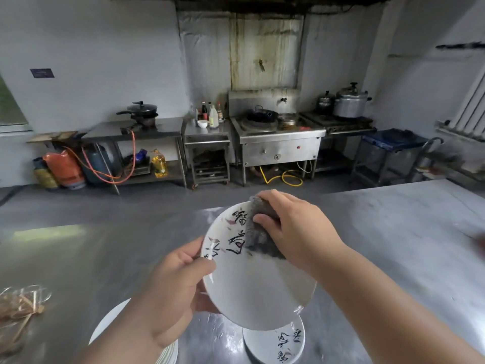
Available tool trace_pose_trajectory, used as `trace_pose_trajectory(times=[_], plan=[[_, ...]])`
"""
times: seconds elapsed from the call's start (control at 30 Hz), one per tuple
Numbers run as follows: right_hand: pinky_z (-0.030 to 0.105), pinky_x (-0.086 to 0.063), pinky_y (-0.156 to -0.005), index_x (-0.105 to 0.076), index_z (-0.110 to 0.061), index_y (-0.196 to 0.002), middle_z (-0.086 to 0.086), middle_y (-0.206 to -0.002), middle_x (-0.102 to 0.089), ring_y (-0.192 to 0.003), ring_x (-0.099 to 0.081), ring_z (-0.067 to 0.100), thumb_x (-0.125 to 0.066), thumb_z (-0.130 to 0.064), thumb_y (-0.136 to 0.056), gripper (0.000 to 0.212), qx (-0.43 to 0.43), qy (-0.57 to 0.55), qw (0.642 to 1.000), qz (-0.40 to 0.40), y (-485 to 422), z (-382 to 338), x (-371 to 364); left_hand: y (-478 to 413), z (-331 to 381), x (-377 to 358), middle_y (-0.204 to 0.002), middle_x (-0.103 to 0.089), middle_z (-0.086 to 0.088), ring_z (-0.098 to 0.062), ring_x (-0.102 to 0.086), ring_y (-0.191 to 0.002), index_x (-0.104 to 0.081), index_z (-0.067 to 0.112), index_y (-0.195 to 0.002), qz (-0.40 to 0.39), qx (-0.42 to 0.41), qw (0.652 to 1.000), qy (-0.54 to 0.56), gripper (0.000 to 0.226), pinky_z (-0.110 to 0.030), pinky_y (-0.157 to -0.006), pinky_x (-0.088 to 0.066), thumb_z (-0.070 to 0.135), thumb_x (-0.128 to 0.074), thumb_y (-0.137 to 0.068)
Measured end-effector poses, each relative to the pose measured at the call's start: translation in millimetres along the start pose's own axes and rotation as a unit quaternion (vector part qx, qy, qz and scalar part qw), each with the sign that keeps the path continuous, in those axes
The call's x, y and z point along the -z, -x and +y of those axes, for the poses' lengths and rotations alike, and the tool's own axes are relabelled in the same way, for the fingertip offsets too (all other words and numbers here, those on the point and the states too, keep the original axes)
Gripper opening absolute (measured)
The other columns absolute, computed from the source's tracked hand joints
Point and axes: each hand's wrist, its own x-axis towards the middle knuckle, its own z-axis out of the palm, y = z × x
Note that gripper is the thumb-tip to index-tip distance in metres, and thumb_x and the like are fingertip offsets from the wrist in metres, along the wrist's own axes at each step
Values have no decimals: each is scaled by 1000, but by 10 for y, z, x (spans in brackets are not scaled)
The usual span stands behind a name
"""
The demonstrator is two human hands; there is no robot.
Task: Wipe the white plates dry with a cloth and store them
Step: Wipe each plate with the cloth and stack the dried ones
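"One plate was up in the air, tilted over the steel table, with a grey cloth pressed against its far rim."

"How was it held?"

"By its near edge, in the left hand: thumb on the face, fingers curled behind. The right hand had its fingers clamped round the bunched cloth."

"So what worried you?"

"That single pinch. If the rim was damp, I reckoned a hard wipe could twist it loose, and it hung right above another plate lying flat on the table. Drop one, chip two. The stack of plates sat just under the left forearm as well; a careless elbow might have caught it."
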Motion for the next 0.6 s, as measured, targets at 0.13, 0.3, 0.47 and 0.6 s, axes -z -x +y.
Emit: trace_pose_trajectory(times=[0.13, 0.3, 0.47, 0.6], plan=[[27, -52, -63, -57, -34, -98, -12, -79, -68, -74, -64, 9, -53, -45, -103, 13, -171, -148, 974, 32, 318, 166, -202, -47, -2, 118, -123, -74, -21, -34, -73, -87, -78, 24, -118, 36, -17, 997, 63, 45, -46, -56, -62, 3, -62, -81], [28, -54, -55, -53, -43, -92, -22, -85, -68, -68, -66, 4, -46, -45, -104, 14, -259, -283, 922, 48, 691, 73, -537, -84, -130, 60, -125, -74, -17, -33, -76, -96, -79, 24, -113, 87, -53, 988, 115, 45, -51, -63, -64, -4, -50, -94], [12, -40, -49, -56, -41, -87, -27, -82, -66, -75, -61, -7, -50, -41, -104, 19, -205, -232, 949, 60, 268, 224, -280, -64, -149, 110, -131, -70, -21, -37, -75, -101, -74, 26, -122, 20, -23, 992, 119, 51, -51, -71, -63, 2, -64, -78], [21, -48, -59, -55, -44, -93, -18, -80, -67, -77, -61, 0, -52, -40, -104, 12, -112, -130, 985, 12, 45, 316, -75, -77, 28, 248, -128, -69, -26, -45, -72, -106, -73, 21, -125, -4, 29, 997, 68, 35, -60, -72, -62, 24, -67, -90]])
